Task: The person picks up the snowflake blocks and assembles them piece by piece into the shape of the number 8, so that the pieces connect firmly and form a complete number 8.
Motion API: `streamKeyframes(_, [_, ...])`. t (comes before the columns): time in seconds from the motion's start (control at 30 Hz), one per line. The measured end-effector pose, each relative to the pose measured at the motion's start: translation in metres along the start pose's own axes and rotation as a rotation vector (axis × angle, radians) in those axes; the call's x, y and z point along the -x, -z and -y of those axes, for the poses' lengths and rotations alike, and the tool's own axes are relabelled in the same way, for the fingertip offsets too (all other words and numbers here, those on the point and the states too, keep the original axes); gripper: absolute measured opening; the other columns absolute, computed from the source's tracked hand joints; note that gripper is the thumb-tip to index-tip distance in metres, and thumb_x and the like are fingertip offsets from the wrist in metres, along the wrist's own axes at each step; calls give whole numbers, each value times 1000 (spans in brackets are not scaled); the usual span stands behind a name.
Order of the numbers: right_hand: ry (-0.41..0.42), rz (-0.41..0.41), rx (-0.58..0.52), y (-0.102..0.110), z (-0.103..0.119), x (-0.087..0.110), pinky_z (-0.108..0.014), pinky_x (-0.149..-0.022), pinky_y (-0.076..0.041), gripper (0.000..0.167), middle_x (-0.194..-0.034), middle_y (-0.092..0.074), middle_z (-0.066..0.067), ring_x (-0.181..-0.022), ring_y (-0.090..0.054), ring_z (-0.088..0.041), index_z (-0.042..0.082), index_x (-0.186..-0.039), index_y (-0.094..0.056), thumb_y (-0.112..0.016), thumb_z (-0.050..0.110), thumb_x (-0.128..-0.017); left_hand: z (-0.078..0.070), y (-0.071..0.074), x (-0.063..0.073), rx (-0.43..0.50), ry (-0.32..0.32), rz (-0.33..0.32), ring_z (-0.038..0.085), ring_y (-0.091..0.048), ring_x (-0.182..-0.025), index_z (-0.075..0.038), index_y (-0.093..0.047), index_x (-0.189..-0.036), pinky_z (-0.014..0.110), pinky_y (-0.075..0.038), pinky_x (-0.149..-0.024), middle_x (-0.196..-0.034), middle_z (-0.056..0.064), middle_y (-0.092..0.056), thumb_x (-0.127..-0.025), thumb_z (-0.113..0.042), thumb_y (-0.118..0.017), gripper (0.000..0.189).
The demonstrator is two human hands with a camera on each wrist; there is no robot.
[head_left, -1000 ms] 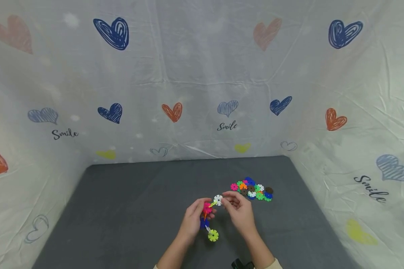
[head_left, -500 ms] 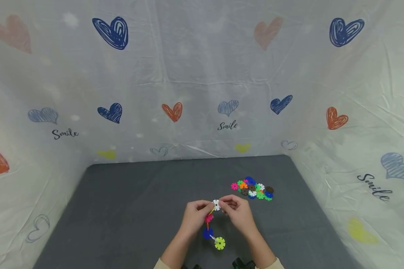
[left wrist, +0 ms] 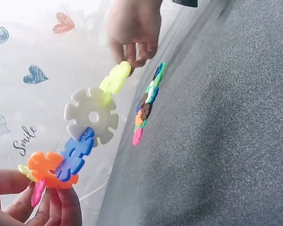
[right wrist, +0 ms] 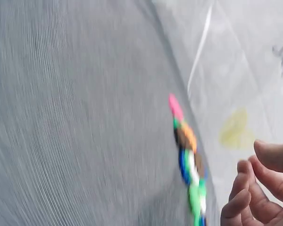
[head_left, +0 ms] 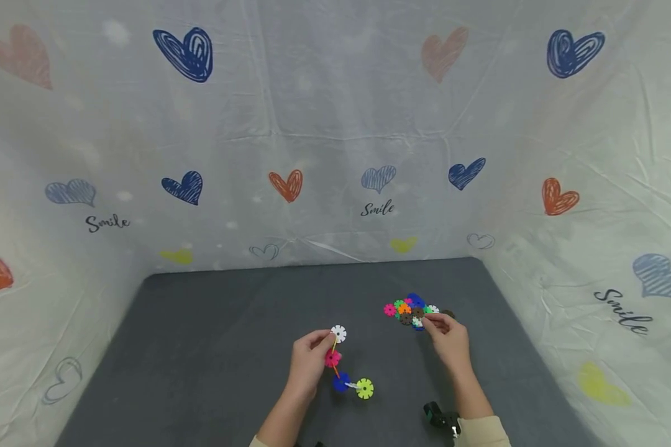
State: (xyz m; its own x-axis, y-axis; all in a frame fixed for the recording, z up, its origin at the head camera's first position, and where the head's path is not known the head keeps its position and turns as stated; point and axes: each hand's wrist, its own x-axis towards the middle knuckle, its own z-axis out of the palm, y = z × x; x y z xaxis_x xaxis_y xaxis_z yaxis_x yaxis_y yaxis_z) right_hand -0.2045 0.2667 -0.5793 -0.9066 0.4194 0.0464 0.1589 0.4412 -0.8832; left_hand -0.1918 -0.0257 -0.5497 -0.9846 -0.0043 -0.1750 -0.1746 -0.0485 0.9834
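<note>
My left hand (head_left: 307, 363) pinches the top end of a chain of interlocking snowflake discs near the white disc (head_left: 338, 326). Below it hang a pink disc (head_left: 332, 359), an orange one seen nearly edge-on, a blue disc (head_left: 340, 383), a second white one edge-on, and a yellow disc (head_left: 365, 382) at the free end. In the left wrist view the orange disc (left wrist: 40, 164) sits just above my fingertips. My right hand (head_left: 450, 344) reaches over the near right side of the disc pile (head_left: 404, 308). In the right wrist view its fingers curl loosely, with nothing between thumb and fingers.
The loose discs lie flat and overlapping on the dark grey tablecloth (head_left: 229, 347), right of centre. Behind and beside the table hangs a pale curtain (head_left: 324, 112) with printed hearts. A black strap-like device (head_left: 436, 415) shows by my right wrist.
My right hand has left the white disc at the chain's top and moved right to the pile. My left hand keeps the chain and has shifted slightly left; the chain hangs more in view.
</note>
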Motion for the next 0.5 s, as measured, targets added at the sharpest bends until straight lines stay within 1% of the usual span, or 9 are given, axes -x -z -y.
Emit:
streamKeyframes(0.07, [-10, -42, 52, 6, -8, -7, -23, -68, -50, 26, -107, -72, -16, -90, -65, -18, 4, -113, -72, -70, 24, -97, 1, 2, 0, -5, 7, -3, 25, -74, -70, 9, -67, -117, 26, -59, -65, -96, 15, -71, -99, -18, -66, 33])
streamKeyframes(0.17, [-22, -88, 112, 13, -18, -17, -32, -67, -50, 26, -114, -68, -20, -95, -64, -29, 4, -115, -71, -67, 23, -98, 2, 4, 1, -11, 15, -8, 24, -74, -69, 8, -67, -118, 25, -58, -64, -98, 15, -71, -99, -20, -66, 34])
streamKeyframes(0.23, [-28, -100, 148, 17, -23, -23, -41, -74, -50, 26, -121, -63, -23, -101, -61, -35, 4, -119, -68, -63, 21, -101, 3, 5, 0, -12, 15, -10, 26, -74, -71, 8, -67, -118, 24, -58, -65, -99, 17, -71, -99, -20, -66, 34])
streamKeyframes(0.3, [-34, -88, 182, 20, -27, -28, -52, -85, -48, 29, -127, -57, -28, -109, -56, -41, 1, -125, -64, -57, 18, -103, 3, 6, 0, -10, 14, -13, 28, -74, -72, 7, -67, -118, 24, -58, -65, -100, 18, -71, -99, -21, -67, 34])
streamKeyframes(0.37, [-46, -58, 218, 22, -30, -32, -61, -96, -42, 35, -133, -50, -32, -119, -49, -47, -2, -133, -58, -52, 17, -105, 3, 6, 0, -11, 13, -15, 30, -75, -74, 6, -68, -117, 24, -58, -66, -101, 19, -70, -98, -22, -67, 34])
streamKeyframes(0.43, [-69, -18, 263, 23, -32, -36, -64, -105, -35, 42, -136, -46, -37, -127, -42, -52, -4, -141, -51, -50, 19, -106, 2, 6, -1, -10, 12, -12, 32, -75, -75, 6, -68, -117, 24, -58, -67, -102, 20, -70, -98, -22, -67, 34])
streamKeyframes(0.5, [-95, 10, 308, 22, -35, -38, -66, -107, -34, 48, -138, -43, -40, -131, -37, -55, -5, -146, -44, -50, 20, -106, 2, 6, -1, -10, 14, -10, 33, -75, -77, 5, -68, -117, 23, -58, -68, -104, 21, -69, -98, -23, -67, 34])
